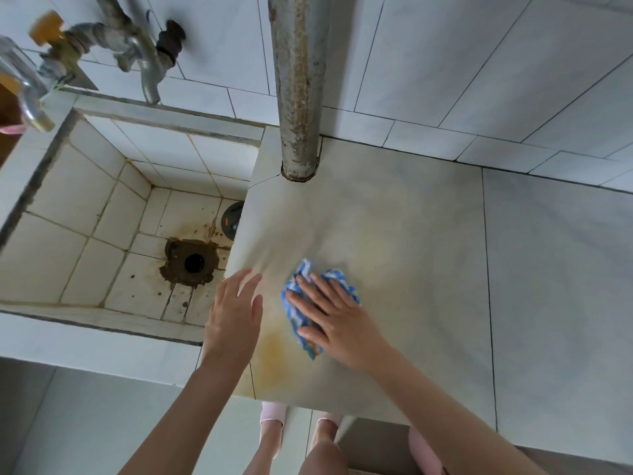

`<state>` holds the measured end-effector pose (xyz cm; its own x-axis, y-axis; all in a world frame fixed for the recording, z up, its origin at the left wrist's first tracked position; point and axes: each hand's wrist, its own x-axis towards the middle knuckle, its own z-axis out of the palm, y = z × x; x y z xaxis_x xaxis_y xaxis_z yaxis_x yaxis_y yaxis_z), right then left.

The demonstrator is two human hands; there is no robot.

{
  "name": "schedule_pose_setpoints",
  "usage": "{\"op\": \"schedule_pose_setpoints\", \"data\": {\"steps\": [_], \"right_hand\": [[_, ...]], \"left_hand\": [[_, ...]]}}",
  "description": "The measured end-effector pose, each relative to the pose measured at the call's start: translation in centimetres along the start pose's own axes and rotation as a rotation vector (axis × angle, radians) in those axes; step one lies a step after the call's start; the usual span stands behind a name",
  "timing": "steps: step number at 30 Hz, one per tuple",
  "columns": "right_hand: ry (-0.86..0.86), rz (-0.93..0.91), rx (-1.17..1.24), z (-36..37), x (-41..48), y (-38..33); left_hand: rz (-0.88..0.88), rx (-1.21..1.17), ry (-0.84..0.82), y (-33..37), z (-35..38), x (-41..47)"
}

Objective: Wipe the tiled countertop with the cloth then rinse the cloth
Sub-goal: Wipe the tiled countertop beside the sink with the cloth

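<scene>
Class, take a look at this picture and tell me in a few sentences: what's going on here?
A person is wiping a tiled countertop. The right hand presses flat, fingers straight, on a blue-and-white cloth lying on the counter. The left hand is open at the counter's edge beside the sink. A yellowish stain shows near the counter's front edge. No water is visibly running from the tap, so the rinse is not yet done.

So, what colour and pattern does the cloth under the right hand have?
The cloth is blue and white, in zigzag stripes; head view.
</scene>
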<state>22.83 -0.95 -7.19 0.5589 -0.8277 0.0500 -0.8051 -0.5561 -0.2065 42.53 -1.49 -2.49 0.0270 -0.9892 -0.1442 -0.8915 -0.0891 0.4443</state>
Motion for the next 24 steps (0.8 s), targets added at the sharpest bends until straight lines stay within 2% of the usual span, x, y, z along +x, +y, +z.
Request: {"op": "schedule_pose_setpoints", "data": {"steps": [5, 7, 12, 17, 24], "right_hand": [[-0.057, 0.296, -0.043, -1.3, 2.8, 9.4], [-0.102, 0.359, -0.105, -2.2, 4.0, 12.7], [-0.121, 0.532, -0.001, -2.7, 5.7, 14.4], [-0.031, 0.401, -0.117, -1.5, 3.3, 9.4], [-0.025, 0.212, 0.017, 0.4, -1.6, -2.0]], "left_hand": [[-0.003, 0.037, -0.021, 0.2, -0.2, -0.2], [-0.008, 0.035, -0.019, 0.2, -0.1, -0.2], [-0.003, 0.037, -0.009, 0.1, 0.1, -0.2], [0.018, 0.032, -0.01, -0.2, 0.2, -0.1], [0.038, 0.012, -0.013, -0.3, 0.0, -0.3]]}}
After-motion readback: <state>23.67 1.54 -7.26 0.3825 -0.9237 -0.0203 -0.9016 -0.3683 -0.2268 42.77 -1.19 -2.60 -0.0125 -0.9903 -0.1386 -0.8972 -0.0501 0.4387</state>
